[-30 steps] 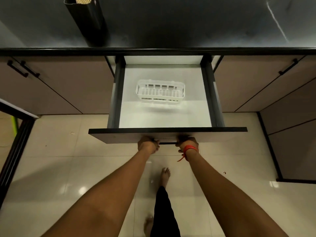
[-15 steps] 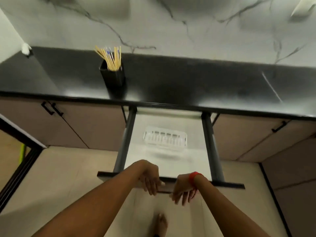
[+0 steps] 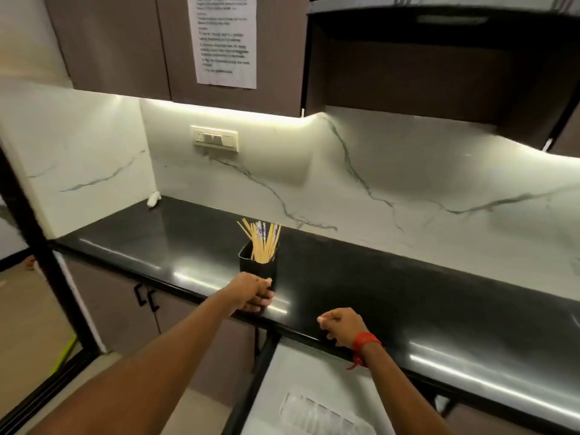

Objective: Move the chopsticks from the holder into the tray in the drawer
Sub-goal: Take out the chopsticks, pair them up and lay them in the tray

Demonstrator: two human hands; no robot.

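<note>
A black holder point(image 3: 255, 266) stands on the black counter, with several wooden chopsticks point(image 3: 262, 241) sticking up out of it. My left hand point(image 3: 252, 293) wraps around the holder's lower front. My right hand point(image 3: 343, 328), with a red band at the wrist, hovers loosely curled over the counter's front edge and holds nothing. Below it the drawer point(image 3: 254, 387) stands pulled out, and a white slotted tray point(image 3: 317, 414) lies on its white floor, cut off by the frame's bottom edge.
The black counter point(image 3: 408, 296) runs left to right under a marble backsplash with a socket panel point(image 3: 214, 138). A small white object point(image 3: 153, 199) lies in the back left corner. Cabinet doors with black handles point(image 3: 146, 299) sit below, and a dark frame point(image 3: 37, 243) stands at the left.
Both hands have let go of the drawer front and risen to counter height. My left hand has closed around the holder. The view has tilted up from the drawer to the counter and wall.
</note>
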